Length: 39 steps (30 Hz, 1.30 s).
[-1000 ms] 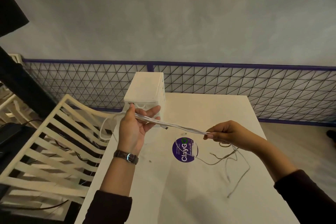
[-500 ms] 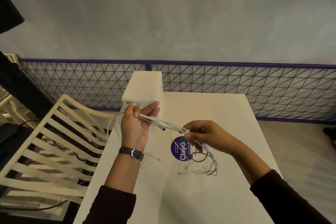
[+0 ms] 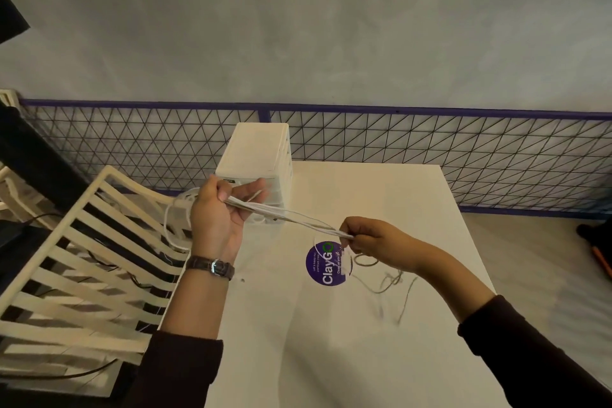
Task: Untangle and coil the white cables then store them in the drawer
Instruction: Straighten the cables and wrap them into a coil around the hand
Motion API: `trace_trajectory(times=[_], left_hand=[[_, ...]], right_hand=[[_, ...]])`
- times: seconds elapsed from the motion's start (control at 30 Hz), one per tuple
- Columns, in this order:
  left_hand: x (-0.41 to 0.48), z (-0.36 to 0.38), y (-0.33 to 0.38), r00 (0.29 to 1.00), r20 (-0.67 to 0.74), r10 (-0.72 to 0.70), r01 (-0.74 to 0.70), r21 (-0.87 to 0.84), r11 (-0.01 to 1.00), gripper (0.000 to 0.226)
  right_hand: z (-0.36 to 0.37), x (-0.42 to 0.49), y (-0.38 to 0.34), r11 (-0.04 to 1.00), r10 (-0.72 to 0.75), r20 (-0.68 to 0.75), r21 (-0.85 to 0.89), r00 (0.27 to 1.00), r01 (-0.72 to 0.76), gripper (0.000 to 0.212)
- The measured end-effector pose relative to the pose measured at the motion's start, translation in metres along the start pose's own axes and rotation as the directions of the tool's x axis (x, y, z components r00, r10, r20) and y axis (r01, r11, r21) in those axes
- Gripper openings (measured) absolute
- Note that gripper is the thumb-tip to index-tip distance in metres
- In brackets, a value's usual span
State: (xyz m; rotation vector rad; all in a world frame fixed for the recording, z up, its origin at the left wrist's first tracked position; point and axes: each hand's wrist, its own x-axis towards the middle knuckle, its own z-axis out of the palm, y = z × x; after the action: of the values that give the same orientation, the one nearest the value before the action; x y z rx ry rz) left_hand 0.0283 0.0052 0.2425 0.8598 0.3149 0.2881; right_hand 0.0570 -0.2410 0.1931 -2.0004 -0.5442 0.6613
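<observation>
The left hand (image 3: 218, 222) is raised above the near left part of the counter (image 3: 381, 195), palm turned toward the camera, fingers curled and thumb pressed over a bundle of white cables (image 3: 284, 217). The right hand (image 3: 371, 238) is lower and to the right, its back upward, fingertips pinched shut on the other end of the same strands. Between the two hands the cables run in a fairly taut, slightly sagging line, sloping down from left to right.

Behind the left hand, loops of cable hang out past the counter's left edge. Below the right hand, loose ends trail down and lie in a thin tangle on the counter, toward the right forearm. A brown-strapped wristwatch (image 3: 212, 267) sits on the left wrist; both arms wear dark sleeves.

Just beyond the left hand stands the white drawer unit (image 3: 258, 156), partly hidden by the fingers; whether a drawer is open cannot be told. Under the right hand a round purple sticker (image 3: 326, 263) lies on the counter. Left of the left arm is a white slatted chair (image 3: 76, 258). Farther off, a wire mesh fence (image 3: 430, 146) with a purple rail runs below a grey wall.
</observation>
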Motion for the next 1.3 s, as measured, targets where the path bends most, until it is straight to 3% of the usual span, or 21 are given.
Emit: trace_trajectory(times=[0.13,0.3,0.47,0.67,0.77,0.87,1.0,1.17,1.3], left_hand=[[0.004,-0.001,0.012,1.0,-0.027,-0.007,0.006,-0.031,1.0,0.046],[0.02,-0.013,0.022,0.999,-0.05,-0.007,0.004,-0.054,0.999,0.048],[0.024,-0.022,0.023,0.996,-0.088,0.005,-0.01,-0.058,0.998,0.048],[0.022,-0.03,0.024,0.991,-0.137,0.009,-0.021,-0.086,0.996,0.047],[0.023,-0.031,0.027,0.988,-0.151,0.013,-0.027,-0.093,0.995,0.056],[0.024,-0.033,0.031,0.987,-0.16,0.021,-0.034,-0.082,0.996,0.069],[0.028,-0.042,0.031,0.976,-0.214,0.022,-0.038,-0.071,0.997,0.052],[0.029,-0.05,0.027,0.968,-0.253,0.006,-0.023,-0.065,0.998,0.044],[0.03,-0.053,0.025,0.965,-0.261,-0.009,-0.007,-0.061,0.998,0.045]], right_hand=[[-0.012,-0.005,0.005,0.945,0.007,0.17,0.322,0.985,-0.063,0.015],[-0.022,-0.007,0.012,0.877,-0.019,0.21,0.473,0.977,-0.085,0.016],[-0.02,-0.004,0.019,0.912,-0.056,0.137,0.41,0.989,-0.005,0.021],[-0.015,-0.007,0.034,0.9,0.049,0.121,0.426,0.991,-0.096,0.02],[-0.014,-0.01,0.039,0.914,0.06,0.117,0.393,0.991,-0.101,0.014],[-0.014,-0.016,0.046,0.94,0.017,0.096,0.338,0.995,-0.049,0.026],[-0.014,-0.024,0.056,0.907,0.054,-0.031,0.42,0.998,-0.036,0.036],[-0.014,-0.027,0.059,0.909,0.1,-0.159,0.415,0.982,-0.026,0.02],[-0.014,-0.025,0.054,0.948,0.133,-0.209,0.314,0.969,-0.062,0.016]])
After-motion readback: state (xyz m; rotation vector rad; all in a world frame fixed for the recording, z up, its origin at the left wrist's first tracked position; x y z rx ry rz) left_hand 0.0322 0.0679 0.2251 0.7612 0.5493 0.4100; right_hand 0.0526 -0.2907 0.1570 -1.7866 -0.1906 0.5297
